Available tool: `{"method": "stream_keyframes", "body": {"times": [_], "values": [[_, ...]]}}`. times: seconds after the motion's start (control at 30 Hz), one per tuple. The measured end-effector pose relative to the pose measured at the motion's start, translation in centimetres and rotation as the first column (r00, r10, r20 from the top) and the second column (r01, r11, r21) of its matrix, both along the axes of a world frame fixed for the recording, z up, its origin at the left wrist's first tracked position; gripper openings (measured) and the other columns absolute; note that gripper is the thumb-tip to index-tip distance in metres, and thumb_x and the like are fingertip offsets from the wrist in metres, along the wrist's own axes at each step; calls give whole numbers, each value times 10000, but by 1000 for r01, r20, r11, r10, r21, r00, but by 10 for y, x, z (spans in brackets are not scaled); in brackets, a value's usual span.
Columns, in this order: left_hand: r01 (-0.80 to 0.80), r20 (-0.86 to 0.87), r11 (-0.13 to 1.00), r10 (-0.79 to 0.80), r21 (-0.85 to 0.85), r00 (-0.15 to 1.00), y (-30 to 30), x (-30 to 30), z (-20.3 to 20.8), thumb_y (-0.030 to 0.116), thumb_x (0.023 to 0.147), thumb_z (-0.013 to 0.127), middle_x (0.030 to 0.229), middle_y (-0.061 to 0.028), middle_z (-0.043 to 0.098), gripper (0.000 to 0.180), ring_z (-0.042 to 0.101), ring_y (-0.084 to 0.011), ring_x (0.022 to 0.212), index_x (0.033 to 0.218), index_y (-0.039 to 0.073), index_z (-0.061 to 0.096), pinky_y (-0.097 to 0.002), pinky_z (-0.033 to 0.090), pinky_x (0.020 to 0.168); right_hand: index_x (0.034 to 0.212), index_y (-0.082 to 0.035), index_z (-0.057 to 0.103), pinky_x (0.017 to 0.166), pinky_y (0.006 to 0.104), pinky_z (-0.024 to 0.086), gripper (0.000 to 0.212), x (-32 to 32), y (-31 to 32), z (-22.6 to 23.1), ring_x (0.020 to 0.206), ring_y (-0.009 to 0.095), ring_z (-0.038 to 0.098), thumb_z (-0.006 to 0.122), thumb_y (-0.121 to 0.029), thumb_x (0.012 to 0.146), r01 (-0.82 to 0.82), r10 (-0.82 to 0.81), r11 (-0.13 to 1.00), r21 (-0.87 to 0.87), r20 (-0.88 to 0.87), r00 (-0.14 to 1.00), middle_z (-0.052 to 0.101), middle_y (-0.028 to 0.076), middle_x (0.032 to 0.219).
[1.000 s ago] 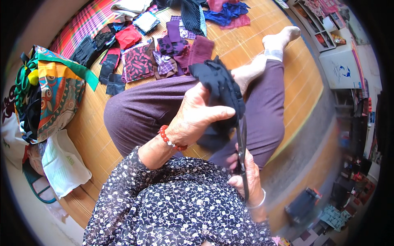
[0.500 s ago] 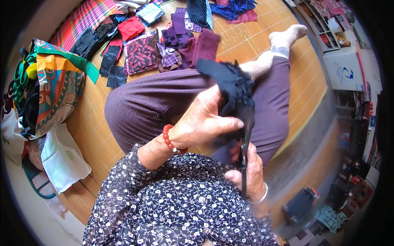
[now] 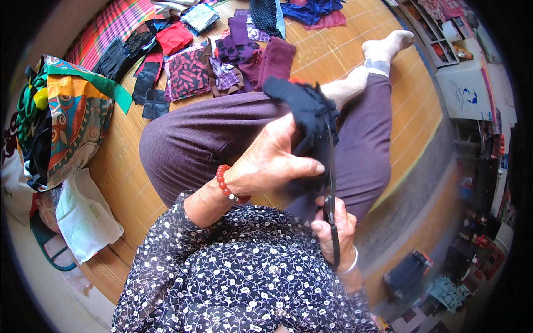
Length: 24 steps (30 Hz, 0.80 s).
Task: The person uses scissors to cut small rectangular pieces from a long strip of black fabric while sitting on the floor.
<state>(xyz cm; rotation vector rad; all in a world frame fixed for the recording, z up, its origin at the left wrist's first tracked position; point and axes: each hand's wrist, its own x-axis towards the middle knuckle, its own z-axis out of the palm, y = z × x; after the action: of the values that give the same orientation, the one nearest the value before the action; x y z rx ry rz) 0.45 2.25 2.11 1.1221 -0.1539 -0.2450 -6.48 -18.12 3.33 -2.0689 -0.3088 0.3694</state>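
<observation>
My left hand (image 3: 275, 158), a red bead bracelet at its wrist, grips a bunch of black fabric (image 3: 308, 114) over my lap. Its thumb points right across the cloth, and the other fingers are mostly hidden. Lower and to the right, my right hand (image 3: 340, 225) is closed round the dark handles of a pair of scissors (image 3: 332, 208). Their narrow blades run upward along the right side of the black cloth. The blade tips merge with the dark fabric, so I cannot tell how far apart they are.
Beyond my bent leg lie folded cloth pieces, among them a maroon piece (image 3: 277, 61), a patterned piece (image 3: 189, 75) and a red piece (image 3: 174, 38). To the left stand a colourful patterned bag (image 3: 78, 119) and a white plastic bag (image 3: 88, 216). A white box (image 3: 465, 91) is at the right.
My right hand and the scissors have shifted slightly down and right, with more of the blades showing beside the cloth. My left hand keeps its grip on the black fabric.
</observation>
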Motion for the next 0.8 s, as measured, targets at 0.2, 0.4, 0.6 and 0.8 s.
{"method": "stream_keyframes", "body": {"times": [0.2,0.4,0.6,0.8], "values": [[32,15,999,-32,32,999,0,-4,-1,-38,700,721,1076,-19,542,547,504,-102,1001,1184,9,471,-274,425,892,1136,33,460,498,257,438,713,2,-3,3,525,124,499,615,-556,765,-46,57,995,88,-123,991,530,47,690],[98,50,987,-105,125,993,-2,-12,-2,-4,714,723,1130,-44,508,590,458,-113,1060,1227,5,433,-281,384,939,1150,42,435,503,273,441,738,6,6,3,530,139,503,586,-576,776,-40,45,997,61,-74,996,528,53,687],[123,-3,981,-124,147,992,-1,-15,-7,-12,718,717,1151,-49,503,624,446,-115,1083,1257,1,405,-289,368,962,1050,45,502,495,276,443,520,3,8,-2,508,155,531,616,-409,823,-4,5,998,62,-18,1000,511,51,591],[87,-246,973,-140,-215,959,-1,-12,-3,27,696,738,1151,-47,521,655,498,-126,1052,1264,-2,414,-287,416,924,1000,42,532,485,282,447,423,-2,0,-3,495,166,538,675,-298,792,26,-26,1000,-10,12,1000,504,56,560]]}}
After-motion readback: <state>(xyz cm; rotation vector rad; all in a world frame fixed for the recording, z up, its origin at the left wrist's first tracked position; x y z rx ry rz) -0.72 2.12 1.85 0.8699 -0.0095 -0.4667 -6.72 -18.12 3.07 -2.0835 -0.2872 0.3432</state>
